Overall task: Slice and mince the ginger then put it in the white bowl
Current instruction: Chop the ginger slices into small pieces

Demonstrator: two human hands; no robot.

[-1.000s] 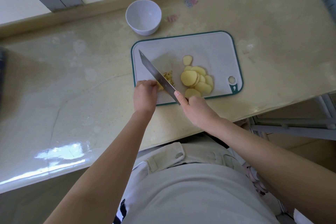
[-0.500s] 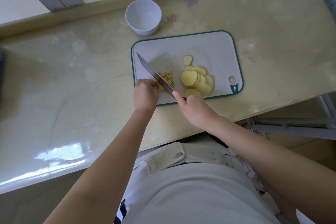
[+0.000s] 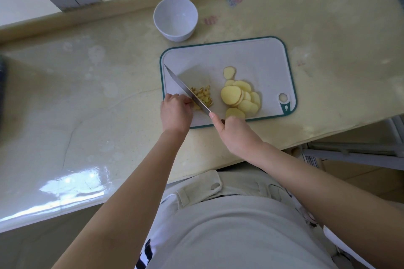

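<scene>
On a white cutting board with a teal rim (image 3: pixel 251 54) lies a pile of round ginger slices (image 3: pixel 240 97) at the right and a small heap of cut ginger strips (image 3: pixel 204 95) at the left. My right hand (image 3: pixel 235 132) grips the handle of a long knife (image 3: pixel 185 88), index finger along its spine; the blade lies across the strips. My left hand (image 3: pixel 176 111) has its fingers curled, pinning a stack of ginger against the blade's left side. The white bowl (image 3: pixel 175 18) stands empty behind the board.
The board sits near the front edge of a glossy cream countertop (image 3: pixel 87 105), which runs wide to the left. A low ledge and wall run along the back. A metal rack (image 3: pixel 360 150) stands below the counter at the right.
The knife has shifted slightly left and down onto the ginger, and more cut strips now lie to the right of the blade. My left hand has stayed at the blade's side.
</scene>
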